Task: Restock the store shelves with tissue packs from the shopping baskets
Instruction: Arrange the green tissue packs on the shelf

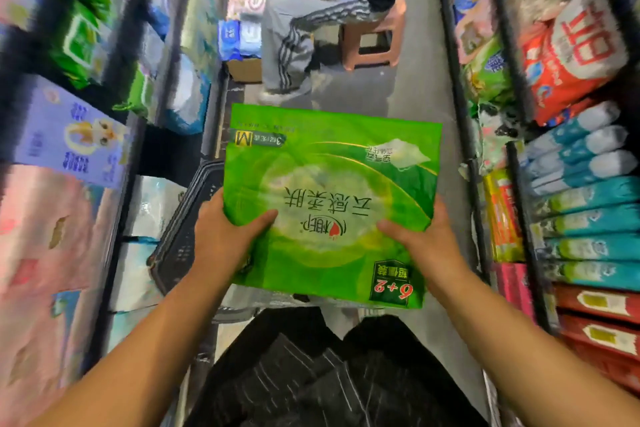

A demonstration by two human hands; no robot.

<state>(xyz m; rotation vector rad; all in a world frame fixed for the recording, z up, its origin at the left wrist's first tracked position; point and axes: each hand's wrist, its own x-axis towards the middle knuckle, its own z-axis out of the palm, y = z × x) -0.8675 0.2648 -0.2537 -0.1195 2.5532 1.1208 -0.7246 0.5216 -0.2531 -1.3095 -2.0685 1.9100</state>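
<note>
A large green tissue pack with printing that reads upside down to me is held flat in front of me, over the aisle floor. My left hand grips its near left edge, thumb on top. My right hand grips the near right edge in the same way. A black shopping basket sits on the floor below the pack, to the left, mostly hidden by the pack and my left arm. More green packs stand on the left shelf.
Shelves full of tissue and paper goods line both sides of the narrow aisle. Ahead, a person in grey striped trousers sits on a pink stool beside a cardboard box of packs, blocking the aisle.
</note>
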